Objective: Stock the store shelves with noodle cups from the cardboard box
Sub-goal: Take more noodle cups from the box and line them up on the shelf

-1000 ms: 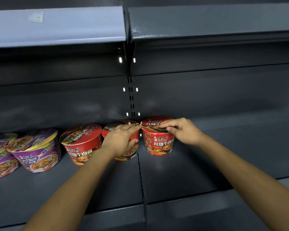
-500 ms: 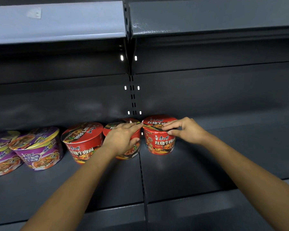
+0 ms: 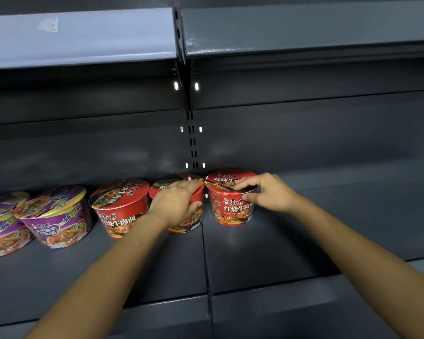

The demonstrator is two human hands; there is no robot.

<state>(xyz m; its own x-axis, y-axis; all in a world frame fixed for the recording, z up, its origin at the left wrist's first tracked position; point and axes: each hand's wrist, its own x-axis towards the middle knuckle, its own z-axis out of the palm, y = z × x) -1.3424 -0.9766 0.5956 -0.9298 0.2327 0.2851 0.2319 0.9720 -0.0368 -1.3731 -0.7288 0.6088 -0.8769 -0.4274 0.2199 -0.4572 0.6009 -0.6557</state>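
The left hand (image 3: 175, 204) curled round the middle cup (image 3: 196, 216), the right hand (image 3: 269, 194) pinched the right cup (image 3: 233, 209) by its rim; both stood on the shelf (image 3: 255, 253), seemingly being squared into a row.

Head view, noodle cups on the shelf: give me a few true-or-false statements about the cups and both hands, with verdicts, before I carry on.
1. The left hand grips the middle red cup from above. True.
2. The right hand hangs free of every cup. False: it pinches the lid rim of the rightmost red cup.
3. Three red cups stand on the shelf. True: the leftmost red cup stands with no hand on it.
4. The purple cups stand to the right of the red ones. False: they stand to the left of them.
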